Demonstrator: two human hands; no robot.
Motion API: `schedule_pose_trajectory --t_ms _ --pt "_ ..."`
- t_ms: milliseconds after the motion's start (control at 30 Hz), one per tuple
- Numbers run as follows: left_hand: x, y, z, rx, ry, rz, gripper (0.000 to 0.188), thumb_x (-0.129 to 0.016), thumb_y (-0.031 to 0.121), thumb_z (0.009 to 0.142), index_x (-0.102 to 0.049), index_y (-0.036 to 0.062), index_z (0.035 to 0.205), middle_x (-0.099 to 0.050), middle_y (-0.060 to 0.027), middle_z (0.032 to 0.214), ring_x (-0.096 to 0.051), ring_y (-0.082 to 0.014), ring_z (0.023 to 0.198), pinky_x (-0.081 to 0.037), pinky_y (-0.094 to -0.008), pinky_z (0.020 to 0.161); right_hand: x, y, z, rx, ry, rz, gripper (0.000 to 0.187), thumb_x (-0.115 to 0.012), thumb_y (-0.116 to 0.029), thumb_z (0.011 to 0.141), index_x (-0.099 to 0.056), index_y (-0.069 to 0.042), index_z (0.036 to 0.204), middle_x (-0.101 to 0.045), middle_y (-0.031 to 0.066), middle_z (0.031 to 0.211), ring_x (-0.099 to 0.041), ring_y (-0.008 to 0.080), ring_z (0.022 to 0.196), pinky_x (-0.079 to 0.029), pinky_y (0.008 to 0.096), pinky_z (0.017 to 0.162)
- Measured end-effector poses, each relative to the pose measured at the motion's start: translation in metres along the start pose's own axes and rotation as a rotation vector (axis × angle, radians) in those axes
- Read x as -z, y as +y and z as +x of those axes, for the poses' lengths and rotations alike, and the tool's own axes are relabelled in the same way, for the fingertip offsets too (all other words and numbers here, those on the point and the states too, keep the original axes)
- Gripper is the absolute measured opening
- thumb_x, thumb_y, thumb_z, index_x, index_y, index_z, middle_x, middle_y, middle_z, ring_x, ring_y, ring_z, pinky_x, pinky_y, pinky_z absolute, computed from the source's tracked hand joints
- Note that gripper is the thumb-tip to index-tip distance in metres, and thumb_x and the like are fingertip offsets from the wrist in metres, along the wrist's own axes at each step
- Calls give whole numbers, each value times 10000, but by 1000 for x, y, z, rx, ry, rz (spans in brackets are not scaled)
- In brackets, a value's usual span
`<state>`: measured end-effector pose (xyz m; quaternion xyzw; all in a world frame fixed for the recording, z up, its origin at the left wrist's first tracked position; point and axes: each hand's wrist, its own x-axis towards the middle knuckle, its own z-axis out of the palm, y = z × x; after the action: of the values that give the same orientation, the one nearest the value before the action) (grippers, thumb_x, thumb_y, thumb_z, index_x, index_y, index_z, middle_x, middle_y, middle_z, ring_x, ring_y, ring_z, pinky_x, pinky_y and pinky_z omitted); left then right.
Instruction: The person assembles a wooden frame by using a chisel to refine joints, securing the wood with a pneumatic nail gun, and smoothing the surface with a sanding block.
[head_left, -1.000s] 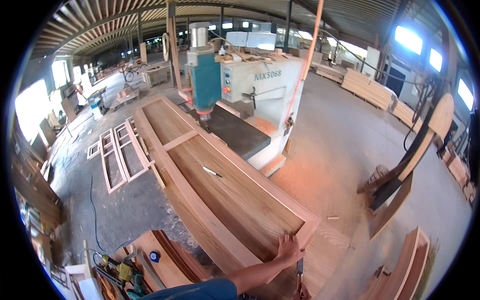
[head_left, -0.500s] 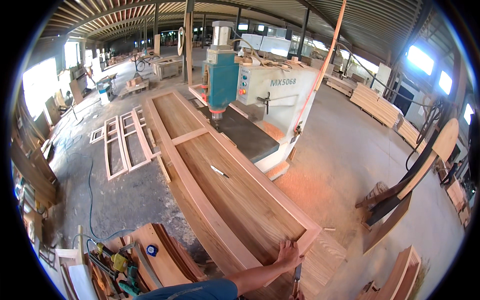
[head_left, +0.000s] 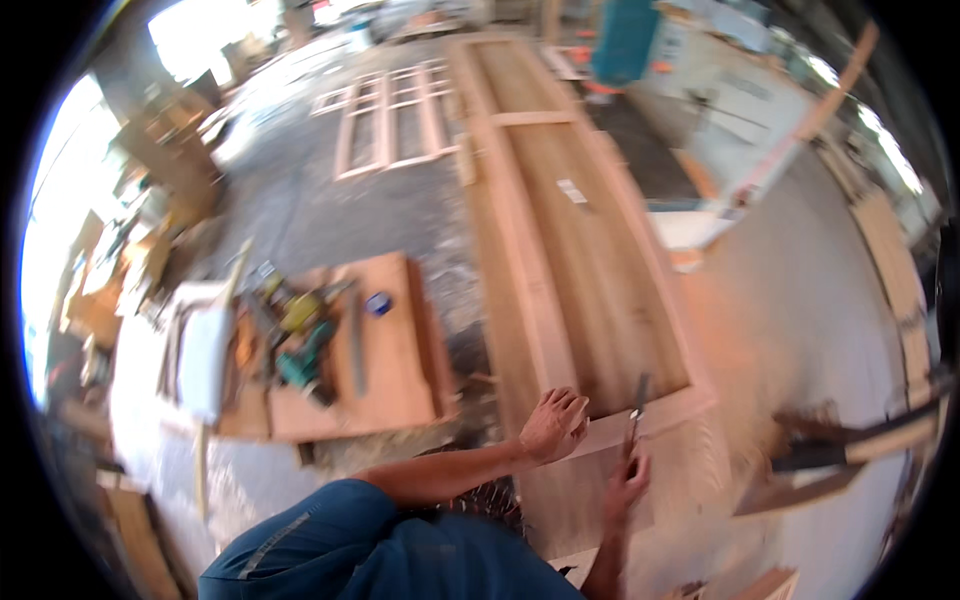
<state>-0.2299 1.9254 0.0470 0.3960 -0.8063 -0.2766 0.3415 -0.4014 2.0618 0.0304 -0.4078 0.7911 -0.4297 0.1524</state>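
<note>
A long framed wooden door panel (head_left: 540, 305) stretches away from me, its near end by my hands. My left hand (head_left: 556, 426) is over the panel's near left corner, fingers curled together; whether anything is in them is hidden. My right hand (head_left: 628, 474) grips the wooden handle of a chisel (head_left: 641, 392), with the dark blade pointing up and away over the near right part of the frame. Blurred by motion, a white marker (head_left: 572, 191) lies on the recessed panel farther off.
At left, stacked boards (head_left: 385, 400) carry a green drill (head_left: 303, 362), other power tools and a blue tape measure (head_left: 378, 303). Open wooden frames (head_left: 385, 125) lie on the floor beyond. A white and teal machine (head_left: 735, 120) stands right of the panel, sawdust (head_left: 735, 320) near its base.
The view has swung down and to the left. My left hand has come off the near right corner toward the left one. My right hand and the chisel have risen into fuller view.
</note>
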Motion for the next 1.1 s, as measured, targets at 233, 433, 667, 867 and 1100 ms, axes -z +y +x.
schedule_pose_trajectory --t_ms 233,433,667,867,1100 --pt "160 -14 -210 690 -19 44 319 -644 257 888 -678 72 1146 -690 -219 1083 -654 -407 1034 -524 -473 909 -83 14 130 376 -225 -28 255 -561 -57 957 -697 -11 1168 -686 165 1015 -643 288 861 -527 403 806" --pt "181 -16 -453 1394 241 101 426 -635 346 871 -700 28 1146 -695 -249 1103 -662 -419 1043 -526 -468 913 -111 -52 148 454 -161 -484 253 -570 -45 937 -701 15 1144 -690 250 1140 -663 380 1063 -515 432 913" --pt "146 15 -656 1741 476 -124 441 -576 350 852 -732 7 1081 -697 -281 1060 -671 -427 1020 -527 -477 913 -173 -157 -38 517 -347 -146 248 -573 -79 948 -691 72 1105 -716 221 1028 -683 357 930 -545 401 851" --pt "151 -8 -759 1778 587 -180 459 -575 342 847 -726 -23 1081 -698 -283 1067 -668 -425 1044 -524 -460 938 -264 -232 -225 695 -904 -181 242 -570 -91 945 -693 69 1079 -727 151 953 -699 240 902 -545 346 822" --pt "233 -11 -826 1768 988 -267 413 -558 325 880 -711 -23 1040 -698 -264 1052 -669 -414 998 -521 -457 890 -350 -335 -340 741 -1158 -38 232 -599 -117 941 -706 28 1086 -730 189 985 -708 282 907 -534 370 822"
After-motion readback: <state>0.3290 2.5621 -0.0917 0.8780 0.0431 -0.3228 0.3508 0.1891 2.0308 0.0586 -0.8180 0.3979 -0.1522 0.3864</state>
